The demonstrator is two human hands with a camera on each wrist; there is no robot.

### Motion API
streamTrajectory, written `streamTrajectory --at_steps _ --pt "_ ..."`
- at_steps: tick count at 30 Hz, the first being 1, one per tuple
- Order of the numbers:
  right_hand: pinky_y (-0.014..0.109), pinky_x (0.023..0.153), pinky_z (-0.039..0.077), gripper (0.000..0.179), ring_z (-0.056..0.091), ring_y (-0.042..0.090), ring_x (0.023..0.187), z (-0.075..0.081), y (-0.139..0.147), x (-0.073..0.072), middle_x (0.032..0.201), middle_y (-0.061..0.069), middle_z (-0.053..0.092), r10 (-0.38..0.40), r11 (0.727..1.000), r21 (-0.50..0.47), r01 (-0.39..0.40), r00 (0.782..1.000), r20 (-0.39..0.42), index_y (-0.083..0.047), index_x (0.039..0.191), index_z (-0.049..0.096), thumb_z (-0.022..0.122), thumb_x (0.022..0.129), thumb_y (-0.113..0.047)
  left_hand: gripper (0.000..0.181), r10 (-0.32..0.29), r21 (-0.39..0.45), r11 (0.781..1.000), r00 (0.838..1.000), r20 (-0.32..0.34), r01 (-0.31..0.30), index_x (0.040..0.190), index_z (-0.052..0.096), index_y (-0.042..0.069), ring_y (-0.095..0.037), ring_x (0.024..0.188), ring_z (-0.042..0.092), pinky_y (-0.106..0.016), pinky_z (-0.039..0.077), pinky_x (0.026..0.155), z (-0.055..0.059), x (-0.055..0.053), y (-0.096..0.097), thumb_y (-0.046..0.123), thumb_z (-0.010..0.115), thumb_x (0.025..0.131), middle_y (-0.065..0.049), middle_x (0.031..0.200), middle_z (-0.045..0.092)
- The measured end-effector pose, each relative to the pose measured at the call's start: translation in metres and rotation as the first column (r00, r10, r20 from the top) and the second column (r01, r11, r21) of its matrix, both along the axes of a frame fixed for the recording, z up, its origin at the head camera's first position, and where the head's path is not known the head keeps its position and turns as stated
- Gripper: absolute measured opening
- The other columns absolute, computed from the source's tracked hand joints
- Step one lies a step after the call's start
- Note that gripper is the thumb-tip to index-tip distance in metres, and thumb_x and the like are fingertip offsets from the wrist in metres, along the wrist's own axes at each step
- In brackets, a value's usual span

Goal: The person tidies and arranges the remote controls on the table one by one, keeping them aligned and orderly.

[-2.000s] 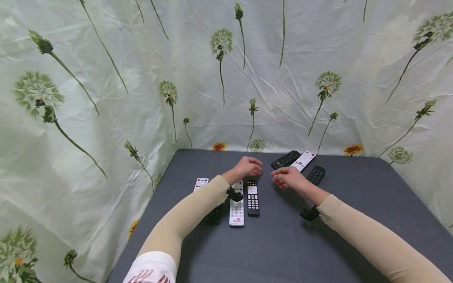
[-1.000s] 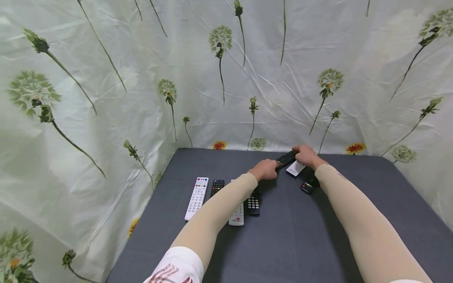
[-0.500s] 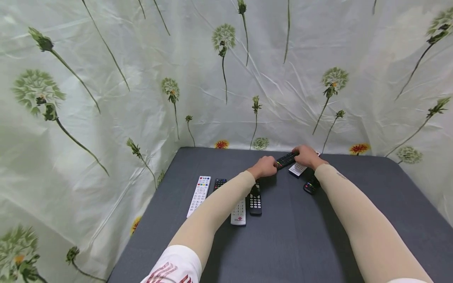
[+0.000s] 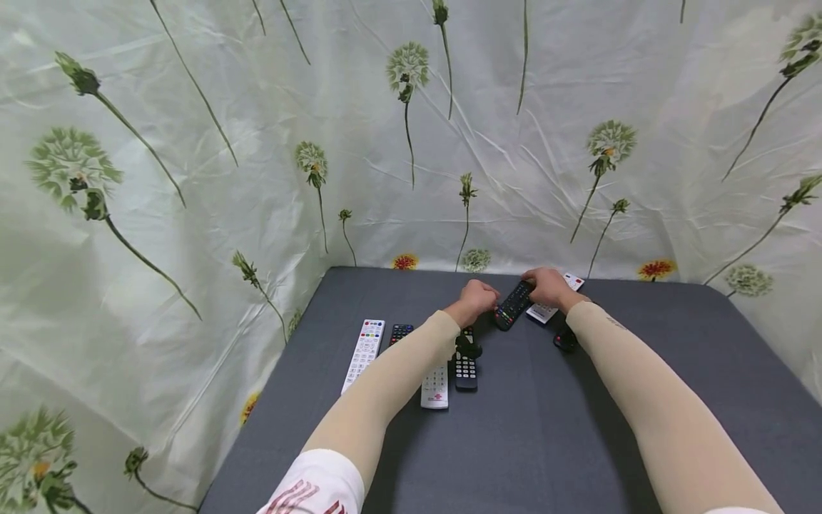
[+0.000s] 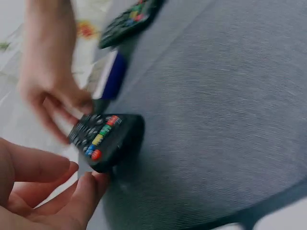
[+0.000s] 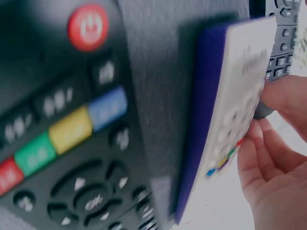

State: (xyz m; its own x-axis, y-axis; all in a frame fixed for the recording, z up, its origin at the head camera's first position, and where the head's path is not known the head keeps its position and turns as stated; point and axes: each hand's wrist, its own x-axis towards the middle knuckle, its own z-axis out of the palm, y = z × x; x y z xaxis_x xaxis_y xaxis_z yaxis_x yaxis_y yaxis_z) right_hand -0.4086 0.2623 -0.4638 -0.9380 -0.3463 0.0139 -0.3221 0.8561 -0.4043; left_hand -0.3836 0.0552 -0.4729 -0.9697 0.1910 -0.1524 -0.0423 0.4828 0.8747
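My right hand [image 4: 549, 287] grips the far end of a black remote control [image 4: 513, 307] near the table's back edge; in the right wrist view thumb and fingers pinch this remote [image 6: 283, 45]. My left hand [image 4: 476, 298] is beside the remote's near end, a small gap between them in the head view. Up close in the left wrist view, the left fingertips [image 5: 91, 184] are by the end with coloured buttons, loosely bent; whether they touch cannot be told. A white remote with a purple side [image 6: 235, 91] lies beside the held one. Another black remote [image 4: 565, 339] is partly under my right forearm.
To the left lie several remotes in a rough row: a white one [image 4: 363, 353], a black one [image 4: 401, 333], another white one [image 4: 434, 389] and a black one [image 4: 466, 373]. My left forearm hides parts of them. Behind the grey table [image 4: 514, 442] hangs a flower-printed cloth [image 4: 359, 93].
Both hands reached in and took hold of the black remote. It has since turned, its near end swinging toward me, and the left hand has come off that end to the left.
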Motion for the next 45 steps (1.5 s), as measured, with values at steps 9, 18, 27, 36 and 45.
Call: streamTrajectory --at_steps 9,18,27,36,45 --pt "0.054 0.083 0.050 0.061 0.060 0.043 0.106 0.002 -0.019 0.002 0.117 0.021 0.067 0.233 0.964 0.144 -0.225 0.972 -0.039 -0.003 0.129 0.067 0.064 0.072 0.018 0.022 -0.073 -0.061 0.996 0.994 -0.087 0.068 0.105 0.080 0.006 -0.019 0.092 0.065 -0.031 0.052 0.066 0.002 0.009 0.004 -0.002 0.068 0.089 -0.007 0.114 0.071" --pt "0.051 0.081 0.051 0.054 0.061 0.036 0.100 0.009 -0.017 0.007 0.110 0.015 0.067 0.283 0.943 0.195 -0.269 0.958 -0.044 -0.007 0.118 0.073 0.070 0.068 0.015 0.017 -0.012 0.079 0.997 0.995 0.098 0.004 0.103 0.079 -0.001 -0.012 0.058 0.055 -0.028 0.051 0.057 0.003 0.008 -0.003 -0.001 0.064 0.095 -0.010 0.085 0.071" --pt "0.055 0.092 0.050 0.052 0.063 0.039 0.107 0.010 -0.007 0.008 0.114 0.019 0.070 0.211 0.970 0.138 -0.198 0.974 -0.082 0.000 0.120 0.071 0.083 0.070 -0.003 0.013 0.037 0.171 0.983 0.987 0.159 -0.064 0.103 0.074 -0.003 -0.023 0.076 0.067 -0.039 0.059 0.066 -0.001 0.001 -0.021 -0.003 0.065 0.093 -0.010 0.096 0.068" --pt "0.054 0.093 0.049 0.049 0.063 0.038 0.107 0.010 -0.001 0.014 0.114 0.019 0.070 0.115 0.993 0.044 -0.113 0.992 -0.047 0.001 0.117 0.070 0.088 0.076 -0.016 0.023 0.120 0.453 0.863 0.961 0.248 -0.224 0.114 0.072 -0.006 -0.030 0.085 0.072 -0.041 0.061 0.078 -0.001 -0.012 -0.036 -0.007 0.065 0.093 -0.018 0.098 0.070" --pt "0.051 0.089 0.051 0.050 0.063 0.034 0.105 0.015 -0.007 0.025 0.119 0.019 0.066 0.068 0.991 -0.116 -0.064 0.997 0.027 -0.002 0.123 0.066 0.084 0.084 -0.026 0.021 0.227 0.548 0.777 0.950 0.215 -0.310 0.112 0.072 -0.006 -0.031 0.091 0.073 -0.035 0.062 0.075 0.004 -0.019 -0.043 -0.009 0.067 0.092 -0.025 0.115 0.068"
